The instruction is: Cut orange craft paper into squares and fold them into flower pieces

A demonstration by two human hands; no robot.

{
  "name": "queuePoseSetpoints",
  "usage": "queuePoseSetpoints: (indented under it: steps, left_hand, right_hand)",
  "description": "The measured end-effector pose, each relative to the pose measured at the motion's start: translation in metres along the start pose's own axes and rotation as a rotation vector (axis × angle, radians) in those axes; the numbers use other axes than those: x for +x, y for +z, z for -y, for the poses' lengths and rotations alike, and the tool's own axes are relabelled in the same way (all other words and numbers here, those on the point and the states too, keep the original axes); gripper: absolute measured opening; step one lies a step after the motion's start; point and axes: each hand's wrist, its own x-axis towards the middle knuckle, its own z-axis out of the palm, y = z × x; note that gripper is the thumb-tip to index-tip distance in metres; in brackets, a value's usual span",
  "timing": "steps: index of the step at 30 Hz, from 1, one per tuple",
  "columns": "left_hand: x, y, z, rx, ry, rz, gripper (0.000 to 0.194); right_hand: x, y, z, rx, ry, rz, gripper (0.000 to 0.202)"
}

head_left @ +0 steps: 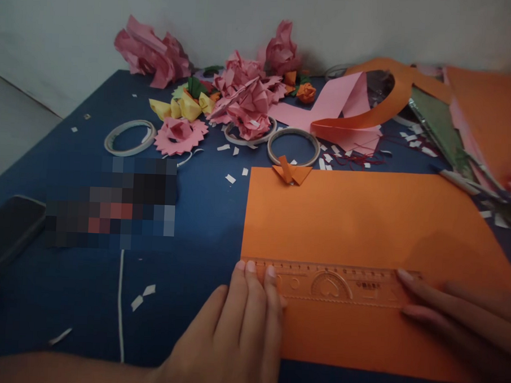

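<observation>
A large orange paper sheet [364, 224] lies flat on the blue table [203, 223]. A clear plastic ruler [331, 283] rests across the sheet's near part. My left hand [236, 332] presses its fingertips on the ruler's left end, at the sheet's left edge. My right hand [457, 316] lies flat on the sheet with its fingertips against the ruler's right end. Neither hand grips anything. A small folded orange paper piece [291, 173] sits on the sheet's far edge.
Pink paper flowers [246, 98] and yellow folded bits [183, 106] crowd the far table. Three tape rings [130, 136] [293, 146] [249, 136] lie nearby. Pink and orange strips [361, 106] and stacked sheets [487, 117] fill the right. A dark phone [8, 231] lies left. White scraps are scattered about.
</observation>
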Motion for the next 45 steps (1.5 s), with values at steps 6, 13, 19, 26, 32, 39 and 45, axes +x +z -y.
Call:
queuePoseSetpoints:
  steps: [6, 13, 19, 26, 32, 39, 45]
  left_hand:
    - [0.005, 0.005, 0.003, 0.0, 0.041, -0.024, 0.014]
    - [0.006, 0.003, 0.005, -0.007, 0.046, -0.072, 0.012]
    - [0.009, 0.004, 0.005, -0.001, 0.039, -0.08, 0.012]
    - [0.003, 0.003, 0.006, 0.001, 0.036, -0.076, 0.012]
    - [0.007, 0.002, 0.005, -0.002, 0.03, -0.063, 0.013]
    - [0.005, 0.001, 0.005, -0.009, 0.048, -0.048, 0.013]
    - [0.003, 0.006, 0.005, 0.005, 0.044, -0.099, 0.017]
  right_hand:
    - [-0.003, 0.0, -0.001, -0.037, -0.127, 0.03, 0.052]
    - [0.001, 0.001, 0.0, -0.015, -0.162, 0.008, 0.053]
    - [0.004, 0.001, 0.002, 0.001, -0.184, -0.037, 0.051]
    - [0.006, -0.001, 0.001, 0.014, -0.171, -0.025, 0.054]
    - [0.0, 0.003, 0.005, 0.088, -0.06, -0.05, 0.045]
    - [-0.006, 0.009, 0.009, 0.127, 0.057, -0.089, 0.038]
    - [0.001, 0.004, 0.001, 0.067, -0.052, -0.021, 0.048]
